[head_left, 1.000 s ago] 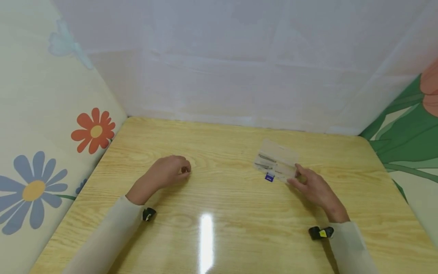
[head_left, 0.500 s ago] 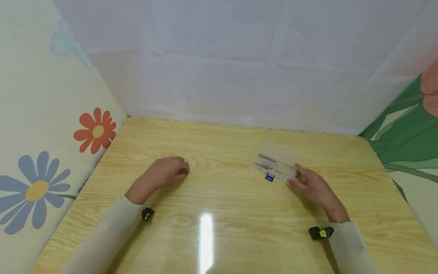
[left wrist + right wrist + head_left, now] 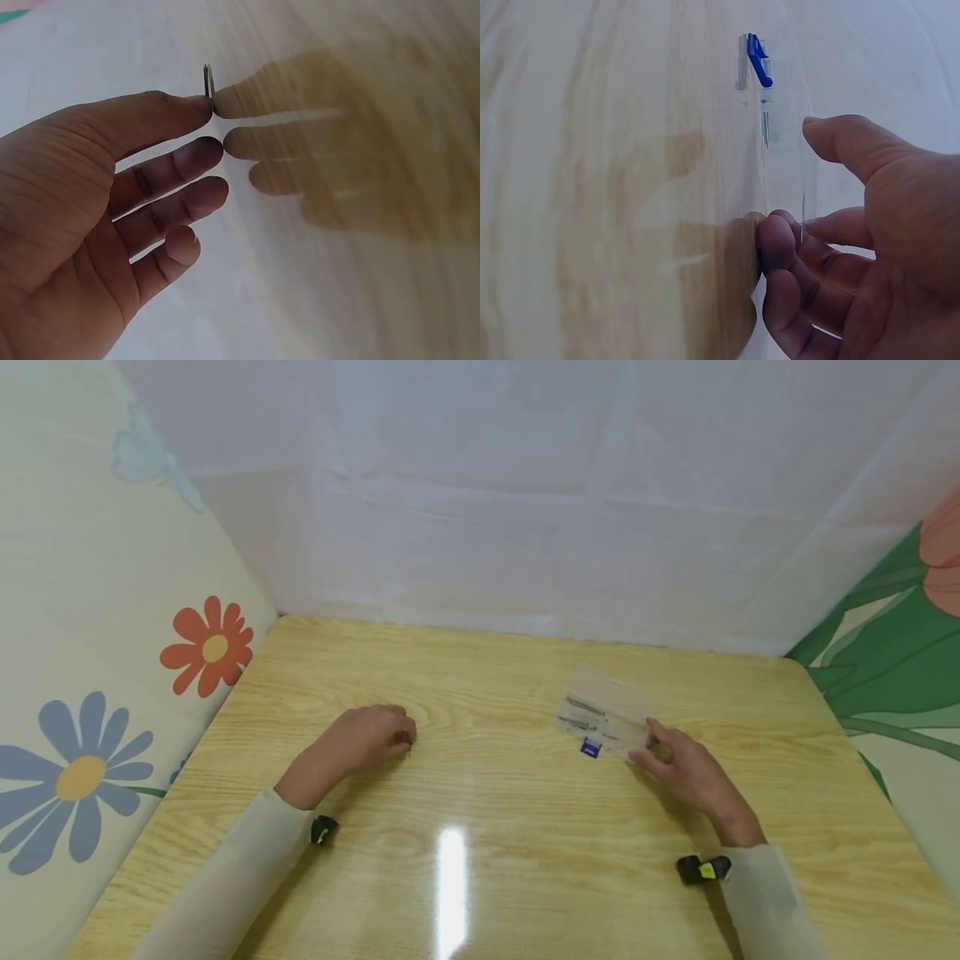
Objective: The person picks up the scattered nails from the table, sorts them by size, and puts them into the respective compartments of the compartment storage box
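Over the left-centre of the table, my left hand (image 3: 356,742) pinches a thin metal pin (image 3: 208,79) between thumb and index finger. The pin's exact kind cannot be told; its tip points at the tabletop, and the other fingers are loosely bent. My right hand (image 3: 686,768) holds a clear plastic box (image 3: 626,697) by its right-hand end, thumb and fingers round the edge. Inside the box lie several thin dark metal pieces (image 3: 585,706). A blue latch (image 3: 591,747) sticks out at its front. How the clear lid stands is hard to see.
Both forearms rest over a glossy wood-grain table (image 3: 510,827), which carries a bright light reflection. A pale cloth wall (image 3: 480,527) closes the back. Flower-printed panels (image 3: 82,610) stand at the sides.
My left hand has shifted slightly left and down from a second ago, and the thin pin now shows below its fingertips. The right hand and the box have stayed in place.
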The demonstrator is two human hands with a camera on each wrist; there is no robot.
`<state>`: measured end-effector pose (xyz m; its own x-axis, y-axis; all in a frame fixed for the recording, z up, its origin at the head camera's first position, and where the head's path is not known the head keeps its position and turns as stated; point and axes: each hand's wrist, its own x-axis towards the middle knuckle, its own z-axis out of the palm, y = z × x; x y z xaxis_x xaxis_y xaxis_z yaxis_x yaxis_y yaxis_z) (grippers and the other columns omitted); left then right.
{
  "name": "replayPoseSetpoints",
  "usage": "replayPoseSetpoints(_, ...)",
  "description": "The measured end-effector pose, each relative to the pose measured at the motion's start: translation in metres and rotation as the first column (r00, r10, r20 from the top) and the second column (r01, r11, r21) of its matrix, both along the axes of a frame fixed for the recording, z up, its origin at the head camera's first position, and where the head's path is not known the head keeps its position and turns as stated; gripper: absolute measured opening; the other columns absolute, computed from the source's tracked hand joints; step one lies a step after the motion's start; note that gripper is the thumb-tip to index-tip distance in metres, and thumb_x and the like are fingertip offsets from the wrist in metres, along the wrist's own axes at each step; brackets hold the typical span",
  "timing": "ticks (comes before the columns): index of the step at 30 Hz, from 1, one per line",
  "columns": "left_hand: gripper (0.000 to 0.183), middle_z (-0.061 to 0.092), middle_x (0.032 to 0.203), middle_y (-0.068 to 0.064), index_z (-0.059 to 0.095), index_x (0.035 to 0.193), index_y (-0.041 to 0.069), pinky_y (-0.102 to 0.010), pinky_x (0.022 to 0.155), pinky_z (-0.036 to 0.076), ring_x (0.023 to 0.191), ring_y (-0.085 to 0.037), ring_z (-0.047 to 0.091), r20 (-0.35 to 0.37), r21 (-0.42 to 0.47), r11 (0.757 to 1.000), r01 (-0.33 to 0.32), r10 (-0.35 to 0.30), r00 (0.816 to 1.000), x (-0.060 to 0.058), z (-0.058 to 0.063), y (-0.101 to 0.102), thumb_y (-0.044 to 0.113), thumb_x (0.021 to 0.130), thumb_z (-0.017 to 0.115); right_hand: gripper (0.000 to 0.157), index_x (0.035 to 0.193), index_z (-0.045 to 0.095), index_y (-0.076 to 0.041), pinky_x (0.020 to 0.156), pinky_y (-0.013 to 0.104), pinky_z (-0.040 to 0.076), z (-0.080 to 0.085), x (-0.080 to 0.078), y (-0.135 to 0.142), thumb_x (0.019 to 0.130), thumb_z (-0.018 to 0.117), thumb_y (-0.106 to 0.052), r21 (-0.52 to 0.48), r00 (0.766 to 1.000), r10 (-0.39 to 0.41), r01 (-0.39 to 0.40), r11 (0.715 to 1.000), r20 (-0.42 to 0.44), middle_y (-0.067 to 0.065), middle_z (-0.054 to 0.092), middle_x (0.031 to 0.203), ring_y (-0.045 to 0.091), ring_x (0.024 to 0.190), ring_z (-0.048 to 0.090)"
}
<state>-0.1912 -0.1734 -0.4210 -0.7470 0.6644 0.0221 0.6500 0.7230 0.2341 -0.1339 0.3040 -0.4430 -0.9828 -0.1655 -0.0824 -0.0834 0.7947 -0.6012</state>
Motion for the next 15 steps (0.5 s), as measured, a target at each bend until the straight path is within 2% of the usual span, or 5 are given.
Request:
replayPoseSetpoints(5,0.014,0.060,0.083,0.007,0.073,0.086,0.019,-0.032,0.059,0.050,0.071,-0.009,0.056,-0.009,0.005,1.000,0.007,-0.007,1.000,0.0003,-0.0007,0.0029,0.006,0.089,0.075,0.080,0.157,0.023,0.010,0.102,0.065,0.040,-0.0012,-0.0007,0.0012,0.105,0.061,-0.037,-0.007,1.000,-0.004,0.004,1.000,0.010,0.026,0.060,0.131,0.045,0.124,0.056)
replayPoseSetpoints(11,0.017,0.065,0.089,0.004,0.077,0.097,0.017,-0.028,0.055,0.046,0.068,-0.009,0.054,-0.010,0.005,1.000,0.018,-0.018,1.000,0.0003,-0.0025,0.0055,0.003,0.088,0.073,0.080,0.157,0.024,0.010,0.102,0.065,0.040,-0.0026,-0.0005,0.0019,0.105,0.061,-0.037,-0.004,1.000,-0.005,0.005,1.000,0.008,0.026,0.060,0.132,0.044,0.124,0.055)
replayPoseSetpoints(15,0.018,0.062,0.085,0.007,0.077,0.090,0.019,-0.029,0.056,0.048,0.068,-0.008,0.055,-0.031,0.015,0.999,0.050,-0.049,0.998,0.0008,-0.0029,0.0052,0.002,0.088,0.073,0.080,0.157,0.023,0.009,0.101,0.065,0.041,-0.0015,-0.0008,0.0015,0.105,0.061,-0.037,0.006,1.000,-0.008,0.008,1.000,0.009,0.026,0.060,0.132,0.045,0.124,0.056)
